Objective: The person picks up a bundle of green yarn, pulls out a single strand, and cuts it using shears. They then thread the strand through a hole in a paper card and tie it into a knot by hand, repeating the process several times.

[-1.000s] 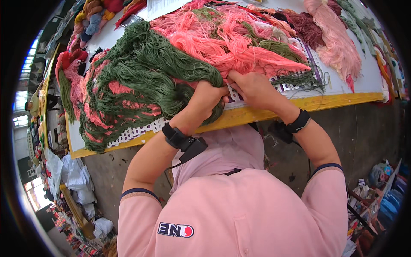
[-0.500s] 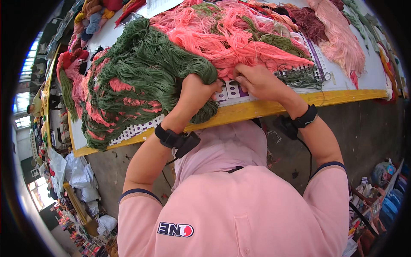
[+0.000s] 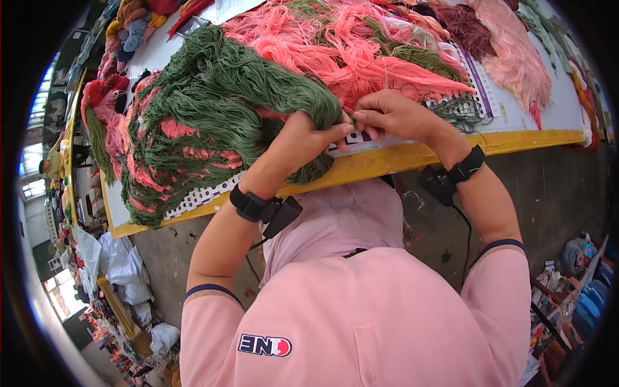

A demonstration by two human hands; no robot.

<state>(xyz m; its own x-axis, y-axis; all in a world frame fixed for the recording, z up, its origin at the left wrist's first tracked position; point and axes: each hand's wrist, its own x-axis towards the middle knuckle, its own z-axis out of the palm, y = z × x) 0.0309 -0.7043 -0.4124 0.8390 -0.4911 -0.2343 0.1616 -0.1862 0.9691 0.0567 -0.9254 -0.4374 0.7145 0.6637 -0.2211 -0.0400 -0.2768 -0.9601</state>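
A thick hank of dark green yarn [image 3: 258, 97] spreads over the left part of the table, with coral pink yarn [image 3: 361, 64] lying behind and right of it. At the right end of the green hank, my left hand [image 3: 313, 138] is closed, its fingers going in under the looped strands and its thumb pointing right. My right hand [image 3: 396, 117] is just beside it, thumb and forefinger pinched together near the left fingertips. Whatever lies in that pinch is too small to make out. Under both hands is a white card strip with holes and purple marks [image 3: 354, 138].
The table's yellow front edge [image 3: 380, 158] runs just below my hands. Loose dark green thread ends [image 3: 461, 113] lie at the right, with pale pink yarn [image 3: 516, 58] beyond. Olive yarn [image 3: 98, 135] hangs over the left side. White plastic bags [image 3: 122, 264] are at lower left.
My left hand has shifted slightly right and the end of the green hank with it. My right hand has moved a little, and the two hands' fingertips are now closer together.
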